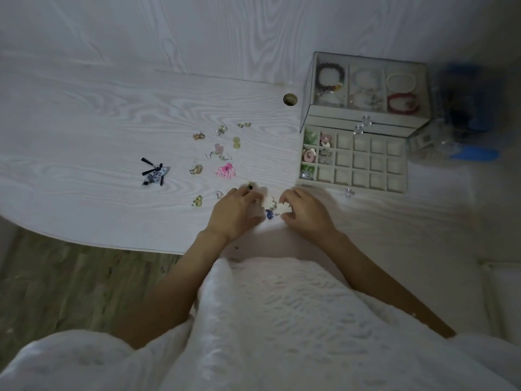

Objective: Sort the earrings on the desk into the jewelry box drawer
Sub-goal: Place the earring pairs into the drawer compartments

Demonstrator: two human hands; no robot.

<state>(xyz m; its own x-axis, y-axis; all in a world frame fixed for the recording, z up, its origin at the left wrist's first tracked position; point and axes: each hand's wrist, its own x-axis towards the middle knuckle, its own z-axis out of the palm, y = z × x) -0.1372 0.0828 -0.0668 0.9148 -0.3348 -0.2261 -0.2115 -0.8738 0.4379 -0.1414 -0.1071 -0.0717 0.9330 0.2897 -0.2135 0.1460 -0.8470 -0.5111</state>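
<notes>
Both hands meet at the desk's near edge. My left hand [235, 211] pinches one white cloud-shaped earring [267, 203]; my right hand [306, 211] pinches its twin [284, 208], and a blue bead [269, 215] hangs between them. Several loose earrings lie further left on the white desk [98, 131], among them a pink flower pair [225, 170] and a black-and-white tasselled pair [154, 174]. The jewelry box [366, 88] stands at the right with its bottom drawer [406, 165] pulled out; the leftmost compartments hold earrings, the others look bare.
Bracelets fill the box's glass-topped upper tray. A round cable hole [290, 99] sits in the desk just left of the box. Blurred blue objects [468, 108] stand to the right of the box. Wooden floor shows below the desk's curved left edge.
</notes>
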